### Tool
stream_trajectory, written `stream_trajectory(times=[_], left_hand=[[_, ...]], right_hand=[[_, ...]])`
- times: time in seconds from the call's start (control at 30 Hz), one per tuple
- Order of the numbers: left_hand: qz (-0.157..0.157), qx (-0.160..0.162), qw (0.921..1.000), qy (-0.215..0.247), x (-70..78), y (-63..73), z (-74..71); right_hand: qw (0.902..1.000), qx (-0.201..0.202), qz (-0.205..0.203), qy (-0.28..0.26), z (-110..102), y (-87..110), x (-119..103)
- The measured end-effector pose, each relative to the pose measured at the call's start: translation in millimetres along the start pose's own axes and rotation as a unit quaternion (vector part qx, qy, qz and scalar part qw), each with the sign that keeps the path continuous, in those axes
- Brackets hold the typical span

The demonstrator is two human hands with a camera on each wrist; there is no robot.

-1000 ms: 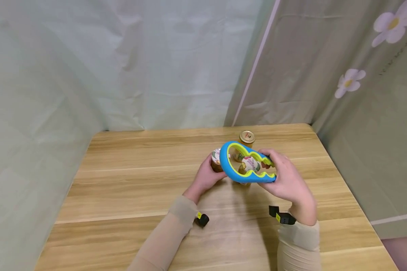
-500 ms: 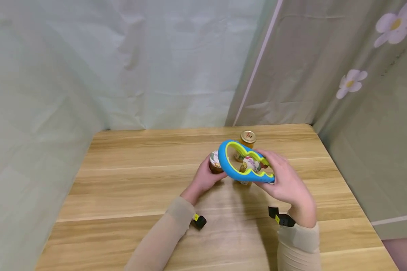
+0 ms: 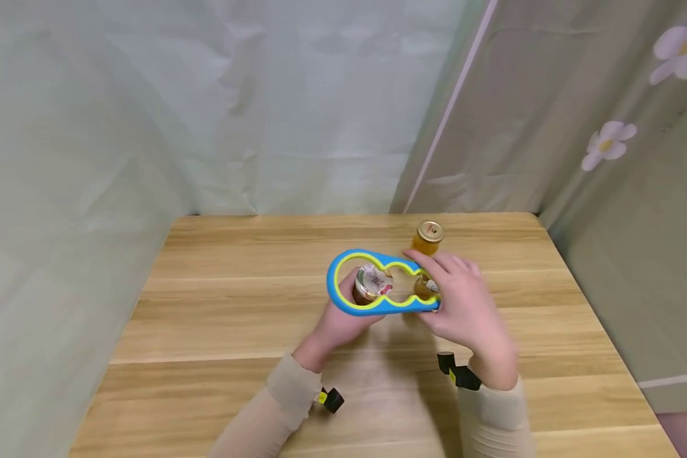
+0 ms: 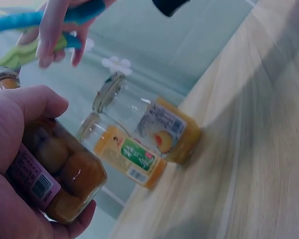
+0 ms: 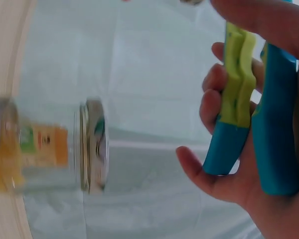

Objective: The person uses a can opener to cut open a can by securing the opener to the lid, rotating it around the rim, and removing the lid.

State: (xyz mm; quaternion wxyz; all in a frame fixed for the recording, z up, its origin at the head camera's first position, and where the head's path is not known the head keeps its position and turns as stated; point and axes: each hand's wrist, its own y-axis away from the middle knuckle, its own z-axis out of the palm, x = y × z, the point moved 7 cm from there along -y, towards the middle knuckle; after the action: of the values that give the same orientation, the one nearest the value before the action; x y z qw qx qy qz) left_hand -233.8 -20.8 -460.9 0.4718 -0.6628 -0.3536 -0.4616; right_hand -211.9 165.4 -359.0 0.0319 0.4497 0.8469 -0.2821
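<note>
My left hand [image 3: 339, 324] grips a small glass jar [image 3: 372, 281] with a patterned lid. In the left wrist view this jar [image 4: 70, 172] is tilted, with round brown pieces inside. My right hand [image 3: 466, 302] holds a blue and lime-green jar opener [image 3: 333, 286] by its handle ends, fingers on one arm and palm against the other. In the head view, the opener's wide loop surrounds the lid. The left wrist view shows only part of the opener [image 4: 20, 22], above the lid.
A gold-lidded jar [image 3: 429, 234] with orange contents stands behind my right hand. Near it, a larger jar [image 4: 159, 132] with a peach label is partly hidden behind the opener in the head view. All is over a wooden table [image 3: 217, 318], with hanging curtains [image 3: 320, 127] behind.
My right hand has moved left with the jar opener, bringing its wide loop over the lid of the jar in my left hand. The head view has shifted slightly.
</note>
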Motion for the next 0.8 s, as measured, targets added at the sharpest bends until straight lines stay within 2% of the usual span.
stream_trajectory(times=[0.2, 0.27, 0.37, 0.57, 0.8], left_hand=[[0.037, -0.007, 0.9991, 0.017, 10.0, 0.9, 6.3], [0.040, -0.012, 0.9987, 0.028, 12.5, 0.8, 7.7], [0.033, -0.014, 0.9985, 0.041, 13.9, 0.7, 8.9], [0.013, -0.006, 0.9992, 0.037, 11.4, 1.7, 9.9], [-0.010, 0.000, 0.9994, 0.032, 12.1, 4.0, 10.6]], right_hand=[[0.9998, -0.006, 0.007, 0.018, 9.1, -6.4, -10.1], [0.9997, -0.004, 0.012, 0.021, 9.4, -7.2, -12.1], [0.9996, 0.003, 0.013, 0.025, 8.5, -7.2, -14.9], [0.9991, -0.001, 0.024, 0.035, 8.3, -4.6, -18.0], [0.9943, -0.047, 0.083, 0.048, 12.1, 2.2, -22.6]])
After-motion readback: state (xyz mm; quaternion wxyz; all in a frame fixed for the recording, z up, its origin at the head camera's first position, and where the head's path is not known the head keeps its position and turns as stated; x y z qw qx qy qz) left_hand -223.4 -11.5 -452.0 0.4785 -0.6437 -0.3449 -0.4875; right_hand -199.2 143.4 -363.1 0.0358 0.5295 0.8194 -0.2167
